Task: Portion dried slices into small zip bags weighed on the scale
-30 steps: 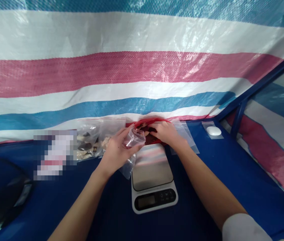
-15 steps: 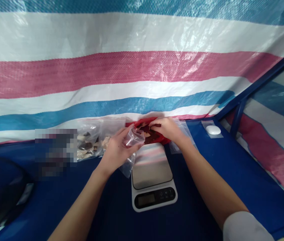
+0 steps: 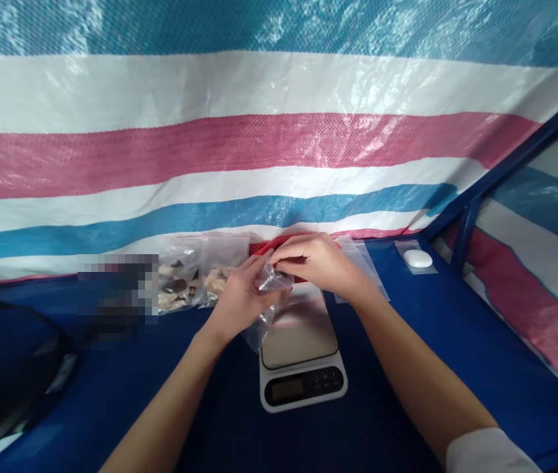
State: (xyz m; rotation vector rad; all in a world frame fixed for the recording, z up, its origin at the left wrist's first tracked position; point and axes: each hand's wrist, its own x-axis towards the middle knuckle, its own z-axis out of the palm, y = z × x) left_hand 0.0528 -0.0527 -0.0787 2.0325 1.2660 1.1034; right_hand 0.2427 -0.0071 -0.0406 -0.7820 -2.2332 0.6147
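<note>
My left hand (image 3: 240,294) is closed around a clear plastic zip bag (image 3: 275,282), its mouth held up and its lower part hanging beside the scale. At that mouth is my right hand (image 3: 317,264), fingers pinched together; whatever they hold is hidden. Behind both hands lies a red plastic bag (image 3: 262,248), mostly covered by the right hand. Below them, a white kitchen scale (image 3: 303,391) with a steel plate sits on the blue surface, and its display looks dark.
Two clear bags of dried slices, one left (image 3: 176,282) and one nearer (image 3: 216,279), stand by the striped sheet (image 3: 259,144). Flat clear bags (image 3: 365,263) lie right of the red bag. A white oval object (image 3: 417,259) rests farther right. A black rounded object (image 3: 8,374) is at left.
My right hand has moved left from inside the red bag to the mouth of the clear bag. My left hand still holds that bag, slightly farther right.
</note>
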